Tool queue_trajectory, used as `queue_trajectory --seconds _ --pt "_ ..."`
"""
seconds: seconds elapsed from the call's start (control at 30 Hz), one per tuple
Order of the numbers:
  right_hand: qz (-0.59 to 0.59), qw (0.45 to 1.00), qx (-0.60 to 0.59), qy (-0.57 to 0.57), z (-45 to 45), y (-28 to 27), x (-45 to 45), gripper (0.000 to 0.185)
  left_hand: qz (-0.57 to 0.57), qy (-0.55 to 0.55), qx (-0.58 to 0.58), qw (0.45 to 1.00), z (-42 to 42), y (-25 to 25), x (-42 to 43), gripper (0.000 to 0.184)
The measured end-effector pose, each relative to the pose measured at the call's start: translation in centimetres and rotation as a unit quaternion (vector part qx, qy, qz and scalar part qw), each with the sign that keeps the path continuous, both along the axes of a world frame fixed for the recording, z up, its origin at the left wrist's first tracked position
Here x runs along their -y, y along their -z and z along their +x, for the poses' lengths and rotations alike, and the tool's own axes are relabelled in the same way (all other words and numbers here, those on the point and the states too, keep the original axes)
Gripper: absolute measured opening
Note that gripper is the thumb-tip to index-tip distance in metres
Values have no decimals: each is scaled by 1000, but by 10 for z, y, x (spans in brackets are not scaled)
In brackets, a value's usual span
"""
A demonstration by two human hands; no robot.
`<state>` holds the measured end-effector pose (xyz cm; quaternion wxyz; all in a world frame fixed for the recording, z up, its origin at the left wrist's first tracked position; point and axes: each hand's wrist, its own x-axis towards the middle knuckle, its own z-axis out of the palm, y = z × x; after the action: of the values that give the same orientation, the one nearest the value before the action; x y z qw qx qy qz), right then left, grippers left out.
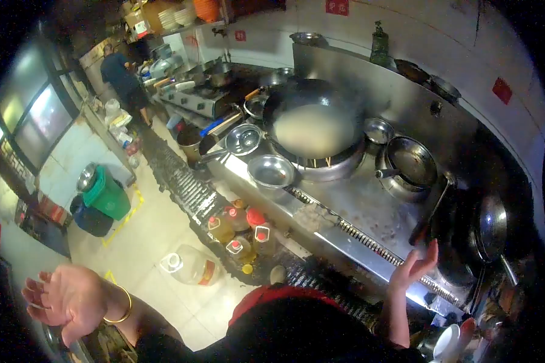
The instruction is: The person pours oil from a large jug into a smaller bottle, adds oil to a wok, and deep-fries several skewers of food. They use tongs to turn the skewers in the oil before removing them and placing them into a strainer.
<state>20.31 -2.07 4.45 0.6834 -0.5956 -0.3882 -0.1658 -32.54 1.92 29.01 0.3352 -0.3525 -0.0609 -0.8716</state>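
Observation:
My left hand (69, 302) is raised at the lower left, palm up, its fingers spread and nothing in it. A gold bangle (126, 304) circles that wrist. My right hand (415, 266) is held up near the stove's front edge, fingers apart and holding nothing. Beyond it, on the steel stove (369, 209), sits a large black wok (283, 100) with cloudy, pale liquid (315, 130) in it. A steel bowl (271, 171) and a perforated ladle (243, 140) lie in front of the wok. To its right rests a dark pan (412, 161).
Several oil jugs (221, 230) stand on the floor grating, with a large clear jug (191, 266) beside them. A green bin (109, 196) is at the left. Another person (120, 75) stands at the far counter. A wok (492, 228) leans at the right.

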Motion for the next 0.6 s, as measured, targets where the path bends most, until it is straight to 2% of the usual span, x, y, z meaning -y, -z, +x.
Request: queue_trajectory --seconds 0.07,0.17,0.3,0.37,0.47,0.6 --pt "4 1000 -11 5 -9 -2 10 45 -39 -26 -16 999 8 0 11 74" --pt "-19 999 -40 11 -11 2 23 45 -25 22 5 999 9 6 20 74" --pt "-11 998 -56 -25 -13 3 35 44 -52 28 -20 998 4 12 30 74" --pt "-16 999 -44 -18 -14 3 40 44 -58 13 -12 998 11 12 31 73" --pt "-10 999 -28 -16 -14 5 43 42 -37 78 -2 996 2 17 30 74" --pt "-17 999 33 13 -19 0 41 38 -41 60 23 997 13 15 11 77"
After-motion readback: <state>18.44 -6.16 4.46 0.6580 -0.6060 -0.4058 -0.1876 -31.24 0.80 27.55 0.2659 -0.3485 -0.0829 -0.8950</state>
